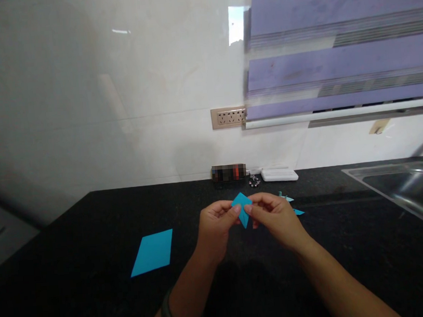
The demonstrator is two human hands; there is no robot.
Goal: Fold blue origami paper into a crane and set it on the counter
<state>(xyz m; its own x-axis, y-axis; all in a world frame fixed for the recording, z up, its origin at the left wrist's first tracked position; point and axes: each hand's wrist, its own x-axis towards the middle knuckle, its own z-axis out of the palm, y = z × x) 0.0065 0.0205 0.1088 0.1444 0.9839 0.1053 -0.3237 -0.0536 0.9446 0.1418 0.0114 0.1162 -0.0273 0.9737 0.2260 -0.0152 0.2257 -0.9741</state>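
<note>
Between my two hands is a small piece of folded blue paper (242,198), kite-shaped with its narrow point facing me and a crease down the middle. My left hand (218,223) pinches its left side, thumb on the front face. On the right side my right hand (275,219) grips it the same way, thumb on top and fingers behind. A flat blue paper sheet (155,252) lies on the counter to the left. Behind my right hand some folded blue paper pieces (298,212) show in part; their full shape is hidden.
The black countertop (93,234) runs up to a tiled wall. Along its back stand a dark box (229,172), a small beaded item (254,180) and a white flat case (279,175). A steel sink (412,188) is at right, below a purple blind (335,67).
</note>
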